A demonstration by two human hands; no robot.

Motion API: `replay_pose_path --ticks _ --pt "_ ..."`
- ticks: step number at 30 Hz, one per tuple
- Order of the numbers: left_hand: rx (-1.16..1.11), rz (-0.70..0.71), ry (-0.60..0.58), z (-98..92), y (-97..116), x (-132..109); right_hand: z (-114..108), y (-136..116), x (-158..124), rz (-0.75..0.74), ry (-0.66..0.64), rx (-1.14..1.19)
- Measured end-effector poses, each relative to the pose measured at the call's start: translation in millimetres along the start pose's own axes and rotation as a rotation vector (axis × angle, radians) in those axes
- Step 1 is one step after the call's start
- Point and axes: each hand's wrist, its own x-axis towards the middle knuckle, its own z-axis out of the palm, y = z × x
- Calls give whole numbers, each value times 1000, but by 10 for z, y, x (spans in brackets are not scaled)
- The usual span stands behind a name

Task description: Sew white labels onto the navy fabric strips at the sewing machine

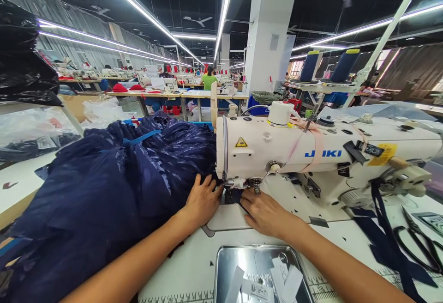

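Note:
A big heap of dark blue fabric (114, 187) lies on the table to the left of a white JUKI sewing machine (311, 155). My left hand (202, 199) rests flat on the edge of the fabric, fingers stretched toward the presser foot (230, 185). My right hand (265, 210) lies flat on the machine bed just right of the needle, fingers pressed on a small dark piece under the foot. Neither hand grips anything.
A metal tray (258, 273) with white labels sits near the front edge. Black scissors (420, 243) and dark blue strips (384, 243) lie at the right. Two blue thread cones (344, 65) stand behind the machine. Plastic bags (31, 130) lie at the left. Other workers sit far back.

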Motion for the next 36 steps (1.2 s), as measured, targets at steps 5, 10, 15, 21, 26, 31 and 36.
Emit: replay_pose_path --ticks 5,10,15,21,26,31,36 --pt "-12 37 -38 -4 -51 51 78 70 -36 -100 40 -14" --pt "2 47 -27 -12 -52 52 111 86 -2 -122 56 -50" --pt "-4 50 -11 16 -63 57 97 41 5 -118 33 -68" --pt "-13 54 -18 36 -65 70 80 -1 21 -108 10 -59" --pt "-17 54 -15 61 -73 81 63 -39 40 -94 -10 -89" --pt "-26 57 -33 83 -90 108 73 -75 65 -77 -12 -102" --pt "-11 52 -13 112 -103 154 109 -96 91 -50 -12 -121"
